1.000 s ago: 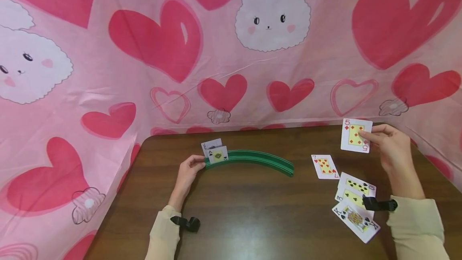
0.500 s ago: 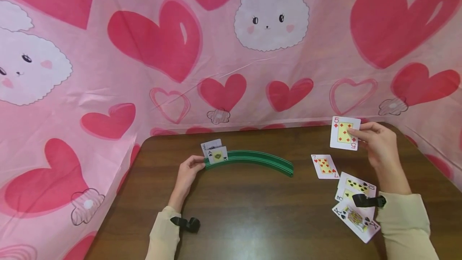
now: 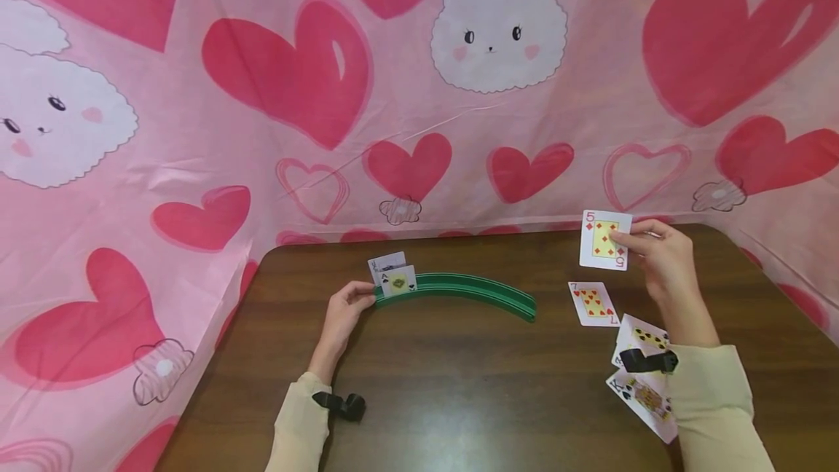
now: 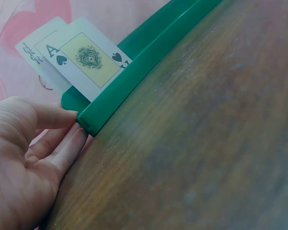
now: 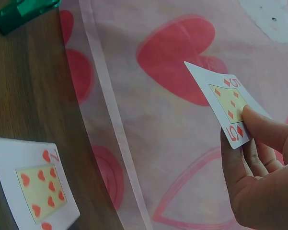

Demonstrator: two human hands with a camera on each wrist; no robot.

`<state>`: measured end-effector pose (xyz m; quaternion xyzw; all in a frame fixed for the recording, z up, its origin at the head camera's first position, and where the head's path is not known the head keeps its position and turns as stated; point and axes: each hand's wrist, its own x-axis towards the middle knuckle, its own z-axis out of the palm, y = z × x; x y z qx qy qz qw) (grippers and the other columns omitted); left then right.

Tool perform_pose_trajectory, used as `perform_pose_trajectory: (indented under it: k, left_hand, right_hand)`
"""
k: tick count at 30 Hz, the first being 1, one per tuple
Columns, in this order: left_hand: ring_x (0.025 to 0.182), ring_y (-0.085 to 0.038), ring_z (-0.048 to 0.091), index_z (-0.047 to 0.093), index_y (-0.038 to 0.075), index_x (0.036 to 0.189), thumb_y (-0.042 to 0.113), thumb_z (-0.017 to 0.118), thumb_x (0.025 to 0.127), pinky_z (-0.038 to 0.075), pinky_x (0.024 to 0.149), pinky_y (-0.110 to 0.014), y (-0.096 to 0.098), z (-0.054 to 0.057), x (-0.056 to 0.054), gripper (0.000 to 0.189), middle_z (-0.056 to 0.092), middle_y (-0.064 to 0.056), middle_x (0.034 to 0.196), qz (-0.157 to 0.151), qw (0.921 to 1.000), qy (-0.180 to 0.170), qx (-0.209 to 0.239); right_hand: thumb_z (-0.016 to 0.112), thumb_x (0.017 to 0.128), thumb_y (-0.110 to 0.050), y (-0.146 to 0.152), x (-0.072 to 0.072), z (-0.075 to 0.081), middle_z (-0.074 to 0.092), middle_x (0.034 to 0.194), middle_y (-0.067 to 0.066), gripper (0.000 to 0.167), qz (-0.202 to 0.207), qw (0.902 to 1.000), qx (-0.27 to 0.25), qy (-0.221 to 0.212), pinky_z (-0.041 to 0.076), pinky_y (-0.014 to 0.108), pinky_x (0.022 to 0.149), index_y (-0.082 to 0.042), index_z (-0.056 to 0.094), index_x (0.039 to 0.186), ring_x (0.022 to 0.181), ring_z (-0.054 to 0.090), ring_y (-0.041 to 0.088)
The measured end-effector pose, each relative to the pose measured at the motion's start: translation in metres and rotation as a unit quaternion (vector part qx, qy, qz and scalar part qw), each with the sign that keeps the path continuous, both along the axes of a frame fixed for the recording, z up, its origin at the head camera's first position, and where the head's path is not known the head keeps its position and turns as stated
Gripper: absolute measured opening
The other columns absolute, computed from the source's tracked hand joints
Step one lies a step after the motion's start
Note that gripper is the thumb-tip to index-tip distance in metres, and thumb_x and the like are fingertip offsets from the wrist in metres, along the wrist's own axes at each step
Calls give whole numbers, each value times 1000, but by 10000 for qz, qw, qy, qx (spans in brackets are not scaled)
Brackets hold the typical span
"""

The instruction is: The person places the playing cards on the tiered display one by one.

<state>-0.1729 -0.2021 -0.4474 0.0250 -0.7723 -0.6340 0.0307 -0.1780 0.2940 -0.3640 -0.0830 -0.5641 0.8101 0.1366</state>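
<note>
My right hand [image 3: 662, 257] pinches a five of diamonds playing card [image 3: 596, 257] by its right edge, thumb on the face, above the far right of the table. A white edge shows behind it in the right wrist view; whether it is a second card I cannot tell. My left hand [image 3: 344, 312] pinches the left end of a curved green card holder [image 3: 459, 282]. In the holder's left part stand an ace of spades [image 4: 88, 57] and, behind it, a joker [image 4: 36, 50], partly covered. Below the raised card, a seven of hearts [image 3: 593, 304] lies face up.
A king of spades [image 3: 639, 392] and a card with black pips [image 3: 632, 330] lie overlapping at right, partly hidden by my right sleeve and wrist camera [image 3: 649, 361]. The brown wooden table [image 3: 459, 384] meets a pink heart-patterned cloth [image 3: 459, 166] at its far edge.
My right hand has moved left with the five of diamonds, from the table's right side to above the seven of hearts. The left hand stays at the holder's end.
</note>
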Motion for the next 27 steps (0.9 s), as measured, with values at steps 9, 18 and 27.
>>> perform_pose_trajectory:
  k: [9,18,27]
  left_hand:
    - [92,-11,64,70,-8,114,-4,68,95,48,81,-21,-5,-28,-15,20,70,-19,115,158,9998,155,14]
    - [92,-12,64,70,-7,114,-5,68,95,48,81,-21,-5,-27,-15,20,70,-18,114,137,9998,164,-24]
    - [94,-13,63,70,-6,116,-3,69,95,48,81,-21,-6,-26,-14,21,70,-17,117,116,9999,91,-6]
  right_hand:
    - [74,87,14,-17,-6,-1,66,79,-4,26,120,9999,25,75,56,23,58,-8,74,73,65,65,9]
    - [73,88,13,-34,-11,-3,66,81,-3,26,304,9995,10,64,56,23,59,-9,73,72,65,66,9]
    - [77,88,7,-50,-12,-4,68,86,-5,22,452,9988,112,-134,57,23,62,-11,77,75,70,67,9]
